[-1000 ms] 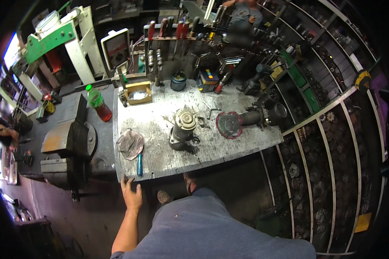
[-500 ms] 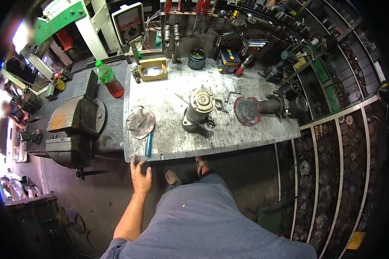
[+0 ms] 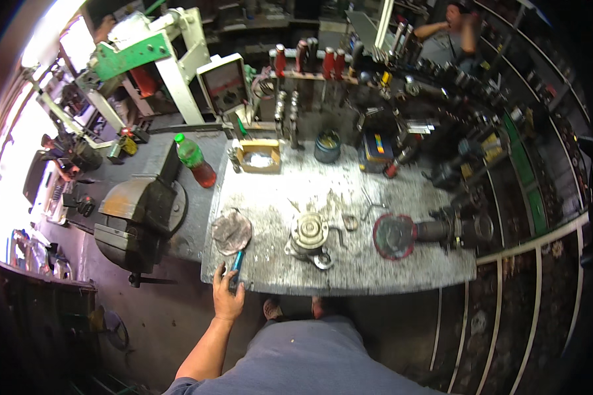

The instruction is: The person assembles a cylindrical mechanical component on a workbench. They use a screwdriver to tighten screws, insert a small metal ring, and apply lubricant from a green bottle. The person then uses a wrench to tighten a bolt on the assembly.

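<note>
My left hand [image 3: 228, 300] is at the bench's front edge, its fingers apart, beside a tool with a blue handle [image 3: 238, 262]; I cannot tell whether they touch. The tool's far end reaches a round, crumpled, greyish-pink cloth or pad [image 3: 232, 233]. Right of that, at mid-bench, stands a stout cylindrical metal motor-like part [image 3: 310, 232] with a pale round cap and a lug at its base. Further right lies a red-rimmed round dark piece [image 3: 394, 237] against another dark cylindrical part [image 3: 433, 231]. My right hand is out of view.
A large bench vise [image 3: 135, 217] is bolted at the left, near a green-capped bottle of red liquid [image 3: 196, 161]. Along the back are an open cardboard box [image 3: 259, 157], a blue tin [image 3: 327, 147] and a dark battery-like box [image 3: 377, 153]. A person [image 3: 447, 39] is beyond the tool rack.
My view has tilted up, so the bench appears lower and the person at the upper right shows more. My left hand has come forward to the bench edge and the blue handle.
</note>
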